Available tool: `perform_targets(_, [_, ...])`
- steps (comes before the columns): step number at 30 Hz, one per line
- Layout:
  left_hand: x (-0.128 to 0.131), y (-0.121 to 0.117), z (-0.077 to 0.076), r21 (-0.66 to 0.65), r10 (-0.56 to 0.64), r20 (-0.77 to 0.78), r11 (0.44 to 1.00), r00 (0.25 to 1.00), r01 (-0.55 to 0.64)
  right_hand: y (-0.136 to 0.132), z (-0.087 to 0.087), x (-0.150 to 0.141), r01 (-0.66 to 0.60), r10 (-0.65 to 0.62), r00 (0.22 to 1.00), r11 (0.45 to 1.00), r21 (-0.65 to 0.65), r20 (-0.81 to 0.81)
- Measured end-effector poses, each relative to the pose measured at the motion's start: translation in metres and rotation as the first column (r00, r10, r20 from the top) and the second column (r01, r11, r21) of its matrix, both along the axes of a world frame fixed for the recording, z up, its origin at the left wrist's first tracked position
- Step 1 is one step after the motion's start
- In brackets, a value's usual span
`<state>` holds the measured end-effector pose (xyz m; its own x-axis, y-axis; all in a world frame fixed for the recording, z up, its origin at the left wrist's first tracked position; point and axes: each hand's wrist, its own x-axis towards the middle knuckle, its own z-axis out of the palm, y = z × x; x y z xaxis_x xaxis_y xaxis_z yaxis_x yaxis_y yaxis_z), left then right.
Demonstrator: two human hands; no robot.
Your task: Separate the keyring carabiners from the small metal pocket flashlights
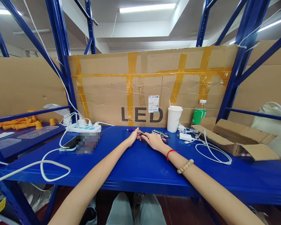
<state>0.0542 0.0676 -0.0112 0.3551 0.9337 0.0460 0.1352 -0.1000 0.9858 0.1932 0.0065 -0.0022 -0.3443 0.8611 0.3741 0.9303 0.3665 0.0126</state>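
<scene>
My left hand point(133, 137) and my right hand point(152, 140) meet over the middle of the blue shelf top point(140, 168). The fingers of both are closed around a small, dark, slim thing point(143, 135), too small and too covered to name. Just behind my left hand lies a thin purple stick-like piece point(131, 129), perhaps a pen. A loose pile of small slim pieces point(162, 135), in green, purple, red and dark tones, rests beside and behind my right hand.
A white cup with a straw point(174, 119), a green-labelled bottle point(199, 113), a white charger with cable point(186, 137) and an open cardboard box point(234, 137) stand rightward. At left are a power strip point(84, 127) and a phone point(71, 143). Cardboard point(103, 93) walls the back.
</scene>
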Motion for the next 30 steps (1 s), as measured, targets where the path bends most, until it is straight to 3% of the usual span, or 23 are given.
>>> perform_targets(12, [0.0025,-0.001,-0.005,0.066,0.186,0.109,0.979,0.976,-0.194,-0.0044,0.0048,-0.0021,0.002,0.0,0.999,0.999,-0.038,0.053])
perform_targets(19, [0.0023,-0.003,-0.0032,0.046,0.157,0.121,0.985,0.98,-0.164,-0.0015,0.0039,0.0012,-0.06,0.06,0.998,0.998,-0.013,-0.014])
perform_targets(30, [0.0002,0.0032,-0.0072,0.059,0.123,0.074,0.99,0.99,-0.127,-0.0031,0.0043,0.0007,-0.035,0.036,0.999,0.998,0.056,-0.027])
